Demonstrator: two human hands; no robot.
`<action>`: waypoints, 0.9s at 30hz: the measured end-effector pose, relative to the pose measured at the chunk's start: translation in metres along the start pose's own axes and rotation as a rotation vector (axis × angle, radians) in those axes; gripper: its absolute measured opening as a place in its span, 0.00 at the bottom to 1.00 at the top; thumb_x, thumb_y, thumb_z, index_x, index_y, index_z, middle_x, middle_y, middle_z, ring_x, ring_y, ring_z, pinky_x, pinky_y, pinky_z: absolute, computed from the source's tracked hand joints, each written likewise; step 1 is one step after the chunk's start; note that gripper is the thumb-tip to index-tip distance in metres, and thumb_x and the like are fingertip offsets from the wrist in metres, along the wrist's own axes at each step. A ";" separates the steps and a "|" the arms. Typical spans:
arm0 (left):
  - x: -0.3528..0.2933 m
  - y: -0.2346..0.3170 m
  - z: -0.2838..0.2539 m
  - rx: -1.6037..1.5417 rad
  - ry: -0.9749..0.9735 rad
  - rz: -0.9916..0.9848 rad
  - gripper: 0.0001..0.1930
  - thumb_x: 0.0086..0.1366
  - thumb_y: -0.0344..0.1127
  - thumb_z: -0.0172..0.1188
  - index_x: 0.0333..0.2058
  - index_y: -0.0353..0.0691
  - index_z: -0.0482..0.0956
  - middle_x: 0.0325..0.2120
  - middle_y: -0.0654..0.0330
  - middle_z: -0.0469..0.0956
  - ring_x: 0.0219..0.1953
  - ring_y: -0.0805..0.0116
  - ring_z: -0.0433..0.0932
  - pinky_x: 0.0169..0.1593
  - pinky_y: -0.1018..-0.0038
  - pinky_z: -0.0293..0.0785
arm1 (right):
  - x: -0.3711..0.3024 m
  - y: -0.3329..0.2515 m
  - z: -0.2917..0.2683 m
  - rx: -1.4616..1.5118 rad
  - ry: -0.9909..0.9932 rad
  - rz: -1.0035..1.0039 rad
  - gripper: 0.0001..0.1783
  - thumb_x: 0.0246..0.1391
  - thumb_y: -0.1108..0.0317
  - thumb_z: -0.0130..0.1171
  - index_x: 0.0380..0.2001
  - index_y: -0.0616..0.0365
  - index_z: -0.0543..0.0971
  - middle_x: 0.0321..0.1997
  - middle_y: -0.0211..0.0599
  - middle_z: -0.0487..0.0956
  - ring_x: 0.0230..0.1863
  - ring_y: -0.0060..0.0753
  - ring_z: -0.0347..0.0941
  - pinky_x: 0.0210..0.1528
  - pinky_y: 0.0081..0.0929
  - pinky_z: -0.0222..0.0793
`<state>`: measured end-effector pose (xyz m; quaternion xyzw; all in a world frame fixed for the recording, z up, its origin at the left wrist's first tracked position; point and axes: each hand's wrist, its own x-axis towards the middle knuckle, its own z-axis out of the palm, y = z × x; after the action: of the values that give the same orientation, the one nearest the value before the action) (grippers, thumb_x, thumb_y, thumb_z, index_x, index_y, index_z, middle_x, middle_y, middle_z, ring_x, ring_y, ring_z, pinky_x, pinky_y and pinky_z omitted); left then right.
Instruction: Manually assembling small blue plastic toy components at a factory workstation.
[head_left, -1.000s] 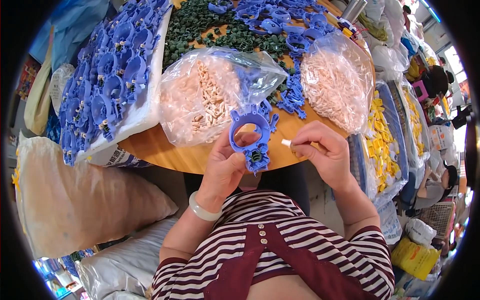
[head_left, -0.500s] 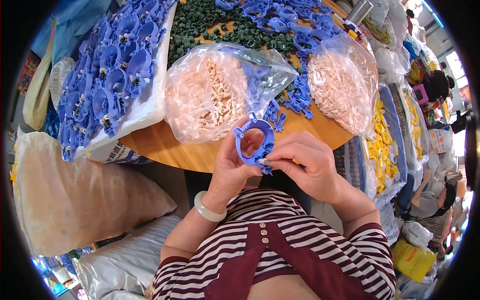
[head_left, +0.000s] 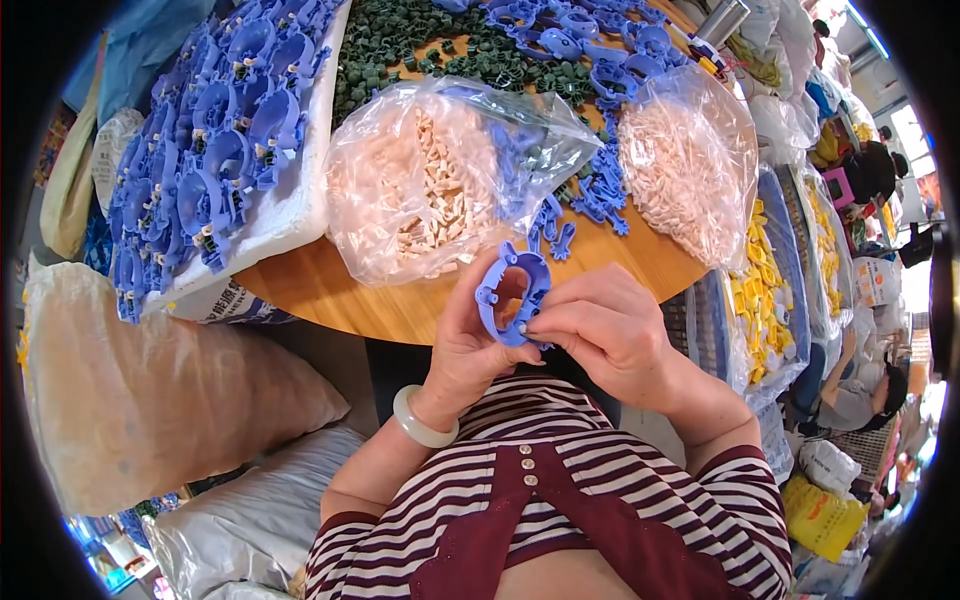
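My left hand grips a blue plastic ring-shaped part, fingers behind it and thumb along its lower edge. Small lugs stick out at its upper left. At the ring's lower right, my right hand pinches with thumb and forefinger against the part. A tiny pale piece shows at those fingertips, but most of it is covered. Just beyond the hands, a clear plastic bag of small cream pieces lies on the round wooden table. Loose blue pieces lie beside the bag.
A white foam board at the left bears rows of similar blue parts. Dark green pieces heap at the back. A second bag of pale pieces sits right, near crates of yellow parts. A large sack stands lower left.
The blue part has turned slightly, so its ring looks narrower, and has dropped a little. My right fingertips have closed in further over the pale piece, which shows less now.
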<state>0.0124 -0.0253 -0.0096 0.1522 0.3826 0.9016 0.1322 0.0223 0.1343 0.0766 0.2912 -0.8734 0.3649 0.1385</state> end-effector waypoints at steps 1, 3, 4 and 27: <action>-0.001 0.001 0.001 -0.009 0.026 -0.010 0.48 0.42 0.29 0.72 0.61 0.44 0.52 0.48 0.60 0.66 0.52 0.70 0.66 0.51 0.74 0.69 | 0.002 0.002 0.000 0.001 0.000 0.001 0.08 0.36 0.75 0.65 0.26 0.57 0.79 0.28 0.32 0.77 0.30 0.34 0.73 0.31 0.27 0.64; -0.001 0.002 0.002 -0.012 0.039 -0.023 0.49 0.42 0.29 0.72 0.61 0.44 0.52 0.48 0.60 0.66 0.52 0.70 0.66 0.52 0.74 0.68 | 0.004 0.007 0.001 0.000 0.030 -0.106 0.09 0.35 0.75 0.65 0.26 0.56 0.79 0.28 0.31 0.75 0.29 0.34 0.71 0.30 0.28 0.63; -0.002 0.002 0.001 -0.017 0.052 -0.035 0.49 0.41 0.30 0.72 0.61 0.44 0.53 0.48 0.60 0.66 0.52 0.70 0.66 0.52 0.74 0.68 | 0.004 0.008 0.002 0.001 0.030 -0.106 0.09 0.35 0.75 0.65 0.26 0.56 0.79 0.28 0.31 0.75 0.29 0.34 0.71 0.30 0.28 0.63; -0.003 -0.001 0.000 0.076 0.009 -0.003 0.49 0.41 0.31 0.73 0.61 0.43 0.53 0.47 0.60 0.66 0.49 0.70 0.67 0.51 0.73 0.68 | -0.005 0.004 0.000 0.318 -0.047 0.194 0.07 0.42 0.77 0.63 0.29 0.60 0.78 0.29 0.35 0.74 0.31 0.29 0.71 0.30 0.21 0.65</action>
<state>0.0150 -0.0254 -0.0110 0.1523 0.4173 0.8870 0.1260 0.0234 0.1387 0.0725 0.2325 -0.8317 0.5030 0.0344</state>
